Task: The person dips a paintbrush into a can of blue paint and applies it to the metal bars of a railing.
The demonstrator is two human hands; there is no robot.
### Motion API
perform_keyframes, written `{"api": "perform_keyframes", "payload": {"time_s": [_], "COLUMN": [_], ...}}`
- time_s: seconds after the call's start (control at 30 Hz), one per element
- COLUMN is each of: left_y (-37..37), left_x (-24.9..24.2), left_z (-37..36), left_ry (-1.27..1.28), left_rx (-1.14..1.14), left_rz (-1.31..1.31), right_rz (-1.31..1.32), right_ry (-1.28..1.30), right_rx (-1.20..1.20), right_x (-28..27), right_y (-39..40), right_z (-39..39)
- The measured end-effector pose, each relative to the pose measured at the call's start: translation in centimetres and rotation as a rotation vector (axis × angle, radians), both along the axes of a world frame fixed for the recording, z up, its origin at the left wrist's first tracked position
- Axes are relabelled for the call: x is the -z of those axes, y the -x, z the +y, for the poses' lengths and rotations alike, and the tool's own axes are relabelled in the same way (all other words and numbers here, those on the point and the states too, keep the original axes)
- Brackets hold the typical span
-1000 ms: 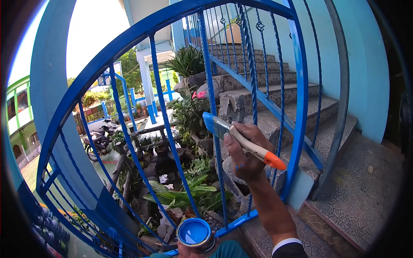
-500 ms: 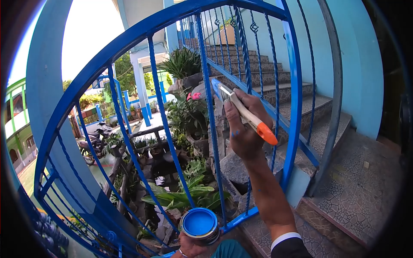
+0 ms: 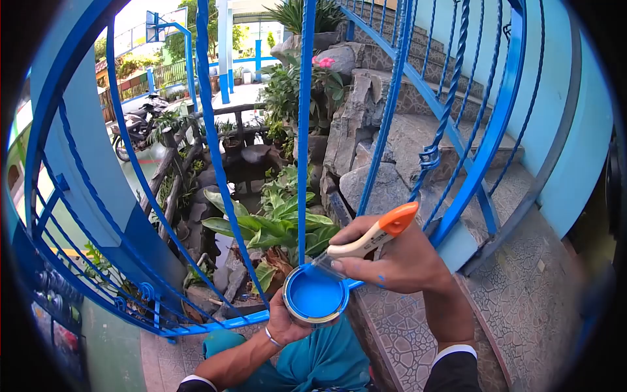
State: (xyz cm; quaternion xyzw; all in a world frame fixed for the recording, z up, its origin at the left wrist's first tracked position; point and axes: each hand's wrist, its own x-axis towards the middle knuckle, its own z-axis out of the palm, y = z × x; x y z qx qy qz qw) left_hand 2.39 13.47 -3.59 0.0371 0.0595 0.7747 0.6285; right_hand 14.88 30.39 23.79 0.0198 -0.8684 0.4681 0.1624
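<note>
- Brush [image 3: 399, 218] is in the right hand [image 3: 418, 261], thumb and fingers pinched together on the pale part of the handle. Orange end sticks up past the knuckles, bristles point down past the fingertips at the can's rim. Can't tell how deep they go.
- Handling guess: light, stiff handle, soft wet tip. That low grip near the metal band looks right for control, though any paint there would make it slick.
- Paint can [image 3: 317, 320] is in the left hand [image 3: 285, 321], fingers closed around its side. Some are hidden under it, so no clue how they're spread.
- It's open, with blue paint [image 3: 316, 294] inside. I'd guess it's the heavier one and sloshy if tipped. Grab it low round the body, off the wet rim.
- Right under the left fingers: a lap in teal cloth [image 3: 323, 359]. Can't tell if the can rests on it.
- Below the right fingers: patterned tile floor [image 3: 405, 336], hard stuff, likely no give if something drops.
- Just beyond both hands: blue metal railing [image 3: 304, 130], then leafy plants [image 3: 261, 228] and rocks [image 3: 375, 186].
- Farther out past the right fingers, stone-look stairs [image 3: 434, 147] climb beside a light blue wall [image 3: 578, 144]. Motorbike [image 3: 136, 127] well off past the left ones.
</note>
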Motion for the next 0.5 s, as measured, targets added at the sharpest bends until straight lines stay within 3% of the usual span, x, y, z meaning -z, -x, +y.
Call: {"api": "perform_keyframes", "payload": {"time_s": [0.13, 0.43, 0.5], "left_y": [-0.2, -0.6, -0.4], "left_x": [-0.5, -0.6, 0.3], "left_z": [-0.4, -0.8, -0.4], "left_ry": [0.015, 0.137, 0.148], "left_rx": [-0.010, -0.102, -0.129], "left_rz": [0.053, 0.194, 0.199], "right_rz": [-0.058, -0.211, -0.099], "right_ry": [-0.266, -0.626, -0.405], "right_rx": [-0.139, -0.104, -0.107], "right_x": [2.6, 4.0, 4.3], "right_y": [1.8, 3.9, 3.3], "right_z": [-0.4, -1.3, -0.6]}}
